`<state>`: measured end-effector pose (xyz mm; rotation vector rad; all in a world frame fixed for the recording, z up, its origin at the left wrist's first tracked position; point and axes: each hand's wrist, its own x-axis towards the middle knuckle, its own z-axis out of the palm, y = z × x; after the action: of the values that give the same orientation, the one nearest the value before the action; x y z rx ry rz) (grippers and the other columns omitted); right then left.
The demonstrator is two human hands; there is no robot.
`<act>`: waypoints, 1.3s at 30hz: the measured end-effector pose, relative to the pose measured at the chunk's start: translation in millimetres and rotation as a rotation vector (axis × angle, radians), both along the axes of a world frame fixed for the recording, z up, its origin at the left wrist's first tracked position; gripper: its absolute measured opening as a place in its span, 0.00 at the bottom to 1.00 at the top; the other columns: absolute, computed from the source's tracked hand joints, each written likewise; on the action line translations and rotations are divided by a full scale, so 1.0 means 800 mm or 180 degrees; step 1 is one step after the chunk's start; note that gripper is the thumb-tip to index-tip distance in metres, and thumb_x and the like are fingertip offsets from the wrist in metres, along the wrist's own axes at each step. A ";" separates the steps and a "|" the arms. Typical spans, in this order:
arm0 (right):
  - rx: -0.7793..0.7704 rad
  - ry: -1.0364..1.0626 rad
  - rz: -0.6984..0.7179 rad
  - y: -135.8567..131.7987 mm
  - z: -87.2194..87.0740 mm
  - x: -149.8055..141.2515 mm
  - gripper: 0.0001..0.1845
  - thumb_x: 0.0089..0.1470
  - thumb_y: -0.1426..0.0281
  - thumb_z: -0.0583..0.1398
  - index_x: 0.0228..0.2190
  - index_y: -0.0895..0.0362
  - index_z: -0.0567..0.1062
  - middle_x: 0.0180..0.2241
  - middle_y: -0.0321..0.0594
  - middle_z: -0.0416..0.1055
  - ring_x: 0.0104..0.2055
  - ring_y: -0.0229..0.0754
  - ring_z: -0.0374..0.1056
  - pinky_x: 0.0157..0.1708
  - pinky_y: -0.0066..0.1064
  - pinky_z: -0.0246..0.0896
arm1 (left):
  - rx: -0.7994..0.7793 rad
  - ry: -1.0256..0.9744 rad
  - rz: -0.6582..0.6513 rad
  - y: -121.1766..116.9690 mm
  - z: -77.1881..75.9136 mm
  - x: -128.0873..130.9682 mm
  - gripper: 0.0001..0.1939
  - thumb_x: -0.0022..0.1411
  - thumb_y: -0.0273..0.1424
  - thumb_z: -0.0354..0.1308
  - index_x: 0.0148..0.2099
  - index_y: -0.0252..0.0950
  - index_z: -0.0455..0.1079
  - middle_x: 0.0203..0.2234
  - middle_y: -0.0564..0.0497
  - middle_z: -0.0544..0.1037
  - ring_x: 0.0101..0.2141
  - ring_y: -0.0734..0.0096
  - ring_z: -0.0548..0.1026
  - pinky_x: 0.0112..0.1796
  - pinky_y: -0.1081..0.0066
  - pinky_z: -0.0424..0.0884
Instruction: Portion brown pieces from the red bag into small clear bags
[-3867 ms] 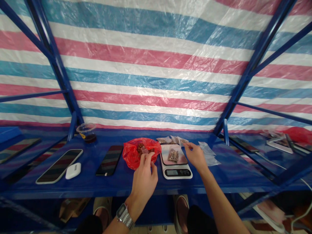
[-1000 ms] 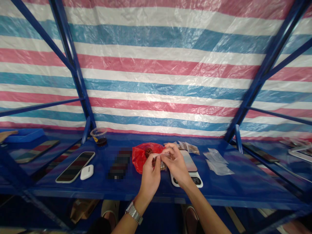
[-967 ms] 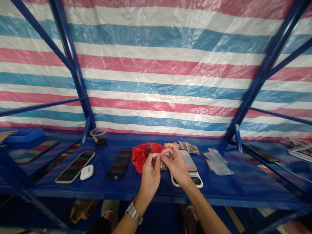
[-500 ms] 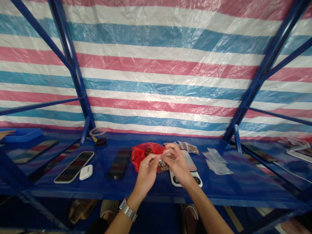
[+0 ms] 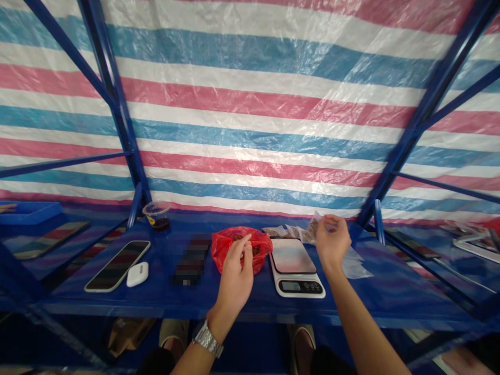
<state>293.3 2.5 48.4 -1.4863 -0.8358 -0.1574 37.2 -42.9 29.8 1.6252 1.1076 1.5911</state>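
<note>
Over my feed, my left hand (image 5: pixel 234 281) is narrow, its fingertips (image 5: pixel 245 240) dipping into the crumpled red plastic bag (image 5: pixel 224 255) at its twelve o'clock, with brown chunks (image 5: pixel 254 250) inside. My right hand (image 5: pixel 332 242) is raised in a narrow pinch; I cannot tell whether it holds anything. Clear packets of brown pieces (image 5: pixel 279 230) lie at its nine o'clock, flat clear plastic bags (image 5: pixel 356 268) at four, and a white digital scale (image 5: pixel 292 286) at eight.

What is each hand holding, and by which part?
The right hand seems to pinch a small clear bag by its top edge. The left hand touches the rim of the red plastic bag; its grip is unclear.
</note>
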 end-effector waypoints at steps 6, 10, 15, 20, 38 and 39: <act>-0.1295 -0.0464 0.0696 0.040 -0.060 0.040 0.15 0.55 0.64 0.57 0.39 0.57 0.79 0.37 0.52 0.82 0.41 0.53 0.77 0.44 0.40 0.68 | 0.0032 0.0198 0.0096 -0.002 0.006 -0.007 0.15 0.72 0.37 0.52 0.52 0.40 0.77 0.49 0.44 0.81 0.52 0.58 0.77 0.59 0.57 0.67; -0.1363 -0.0621 0.1050 0.062 -0.068 0.044 0.18 0.58 0.65 0.55 0.42 0.57 0.81 0.42 0.48 0.82 0.46 0.49 0.77 0.48 0.37 0.68 | 0.0048 0.0319 0.0126 -0.001 0.005 -0.007 0.16 0.74 0.37 0.50 0.51 0.40 0.77 0.48 0.44 0.81 0.51 0.58 0.77 0.57 0.58 0.68; -0.1542 -0.0674 0.0682 0.048 -0.059 0.083 0.20 0.56 0.68 0.55 0.45 0.58 0.81 0.44 0.51 0.81 0.47 0.52 0.76 0.50 0.41 0.68 | 0.0098 0.0285 0.0142 -0.002 0.005 -0.009 0.15 0.73 0.37 0.50 0.50 0.40 0.77 0.47 0.44 0.81 0.50 0.58 0.77 0.57 0.59 0.68; -0.2345 -0.0829 -0.0342 0.004 -0.076 0.150 0.22 0.48 0.68 0.61 0.45 0.57 0.82 0.43 0.61 0.79 0.46 0.64 0.76 0.47 0.53 0.67 | 0.0166 0.0323 0.0116 -0.004 0.007 -0.012 0.15 0.74 0.36 0.50 0.48 0.40 0.78 0.46 0.45 0.81 0.49 0.58 0.78 0.55 0.60 0.70; -0.0421 -0.0376 0.3090 -0.087 -0.004 -0.089 0.08 0.59 0.62 0.64 0.38 0.52 0.81 0.41 0.41 0.81 0.44 0.47 0.77 0.50 0.39 0.71 | -0.0998 -0.1203 -0.1177 -0.007 -0.003 0.039 0.33 0.61 0.49 0.66 0.61 0.36 0.71 0.59 0.35 0.76 0.58 0.52 0.76 0.58 0.55 0.71; -0.0456 -0.0444 0.3076 -0.090 -0.002 -0.098 0.08 0.60 0.63 0.63 0.39 0.52 0.81 0.41 0.40 0.81 0.43 0.46 0.77 0.49 0.38 0.71 | -0.1051 -0.1313 -0.1186 -0.005 0.000 0.038 0.32 0.61 0.50 0.65 0.60 0.35 0.72 0.59 0.35 0.76 0.59 0.51 0.75 0.60 0.54 0.69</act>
<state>215.0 -69.6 46.5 -1.0622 -1.6106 0.5333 67.3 -46.9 30.1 1.1384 0.7482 1.3326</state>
